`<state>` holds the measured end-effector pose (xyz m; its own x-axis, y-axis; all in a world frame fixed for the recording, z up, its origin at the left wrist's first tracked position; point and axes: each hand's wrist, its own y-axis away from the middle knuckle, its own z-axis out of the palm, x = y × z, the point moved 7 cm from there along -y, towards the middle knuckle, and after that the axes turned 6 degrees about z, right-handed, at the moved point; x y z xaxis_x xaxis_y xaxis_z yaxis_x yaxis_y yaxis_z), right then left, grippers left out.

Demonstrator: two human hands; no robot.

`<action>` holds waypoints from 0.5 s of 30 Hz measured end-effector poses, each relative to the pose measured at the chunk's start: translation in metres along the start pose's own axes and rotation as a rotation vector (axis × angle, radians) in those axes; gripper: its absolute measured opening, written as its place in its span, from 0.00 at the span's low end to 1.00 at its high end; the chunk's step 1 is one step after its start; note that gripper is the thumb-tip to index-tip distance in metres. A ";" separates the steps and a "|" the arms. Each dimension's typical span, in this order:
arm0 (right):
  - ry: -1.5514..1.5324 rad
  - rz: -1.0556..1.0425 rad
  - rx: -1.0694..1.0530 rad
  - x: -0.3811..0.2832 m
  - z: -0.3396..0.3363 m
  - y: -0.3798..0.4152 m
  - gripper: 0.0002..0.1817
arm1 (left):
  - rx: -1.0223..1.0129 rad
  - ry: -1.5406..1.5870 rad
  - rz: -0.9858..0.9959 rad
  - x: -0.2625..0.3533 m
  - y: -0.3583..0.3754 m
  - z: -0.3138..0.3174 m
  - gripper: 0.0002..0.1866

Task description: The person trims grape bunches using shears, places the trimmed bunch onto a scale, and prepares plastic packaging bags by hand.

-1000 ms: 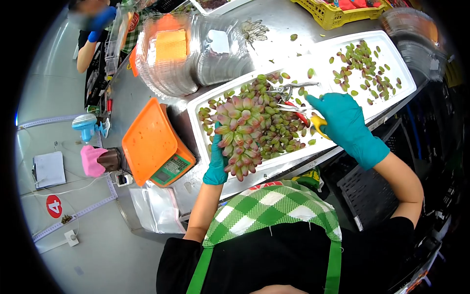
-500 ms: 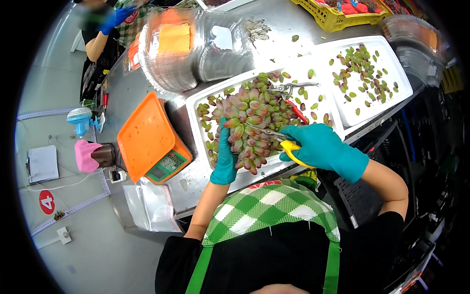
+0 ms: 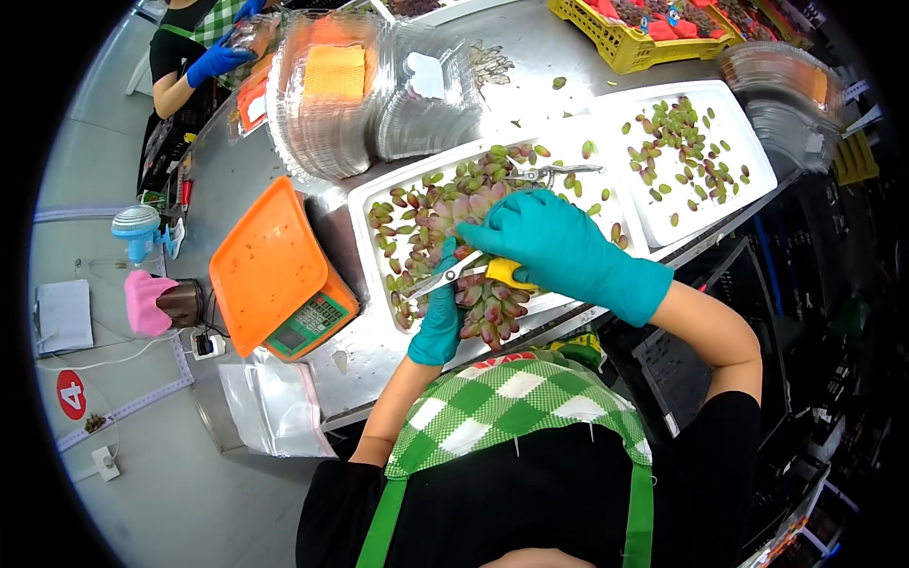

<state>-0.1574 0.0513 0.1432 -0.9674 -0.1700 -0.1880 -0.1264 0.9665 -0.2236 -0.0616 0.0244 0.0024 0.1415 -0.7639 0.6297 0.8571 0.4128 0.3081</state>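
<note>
I am seeing the left hand (image 3: 438,322) gripping a rosette plant (image 3: 494,310) from its left side, the teal glove clamped against the fleshy leaves. On my feed the plant is showing green with pinkish-purple tips and is hanging over the near side of the front white tray (image 3: 571,144), partly hidden by the gloves. The right hand (image 3: 561,244) is closing around the yellow handles of the scissors (image 3: 450,276) and is covering the upper part of the plant. Those blades are pointing leftward and crossing in front of the left glove; I am not managing to tell whether they are parted. The two hands are working close together, though I cannot tell whether the gloves are touching.

Beneath the plant I am making out loose leaves (image 3: 541,150) strewn across the tray, with metal snips (image 3: 554,172) lying among them beyond the right hand. Just to the right, a second white tray (image 3: 734,142) is holding more scattered leaves. Left of the front tray, an orange scale (image 3: 268,260) is resting on the metal worktop (image 3: 530,62), with clear plastic bags (image 3: 270,402) lying on the near side of it. Stacks of clear containers (image 3: 327,114) are standing behind, and a yellow crate (image 3: 663,55) is sitting at the far side. At upper left, a co-worker's blue-gloved hand (image 3: 216,64) is showing.
</note>
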 end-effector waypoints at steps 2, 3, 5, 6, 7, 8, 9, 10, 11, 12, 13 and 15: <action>0.001 -0.066 0.031 0.000 -0.004 -0.003 0.36 | 0.075 -0.088 -0.037 0.001 0.005 0.005 0.31; 0.050 -0.056 0.033 0.004 0.001 -0.005 0.28 | 0.177 -0.143 0.021 0.002 0.003 -0.001 0.29; -0.035 0.026 -0.137 0.016 0.015 -0.014 0.23 | 0.082 -0.050 -0.003 0.003 0.003 0.006 0.28; -0.074 0.066 -0.221 0.019 0.021 -0.016 0.20 | 0.033 -0.003 -0.012 0.005 0.001 0.012 0.27; -0.193 0.145 -0.185 0.022 0.013 -0.020 0.13 | 0.068 0.035 -0.045 0.010 0.002 0.017 0.27; -0.261 0.233 -0.157 0.030 0.014 -0.020 0.13 | 0.085 0.038 -0.018 0.010 0.001 0.015 0.27; -0.329 0.321 -0.128 0.039 0.017 -0.021 0.13 | 0.103 0.040 0.009 0.009 0.000 0.011 0.27; -0.397 0.408 -0.098 0.048 0.017 -0.020 0.12 | 0.122 0.042 0.036 0.009 -0.002 0.008 0.27; -0.561 0.503 -0.095 0.054 0.016 -0.018 0.14 | 0.123 0.032 0.053 0.010 -0.004 0.006 0.27; -0.567 0.498 -0.067 0.055 0.007 -0.017 0.14 | 0.116 0.055 0.041 0.009 -0.004 0.004 0.28; -0.574 0.495 -0.039 0.057 -0.002 -0.014 0.15 | 0.110 0.077 0.028 0.008 -0.004 0.002 0.30; -0.461 0.529 -0.074 0.068 -0.011 -0.007 0.20 | 0.121 0.094 0.042 0.012 -0.006 -0.004 0.31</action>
<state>-0.2248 0.0348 0.1422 -0.7136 0.2778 -0.6431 0.3049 0.9497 0.0719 -0.0634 0.0108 0.0054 0.2264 -0.7857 0.5756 0.7846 0.4973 0.3703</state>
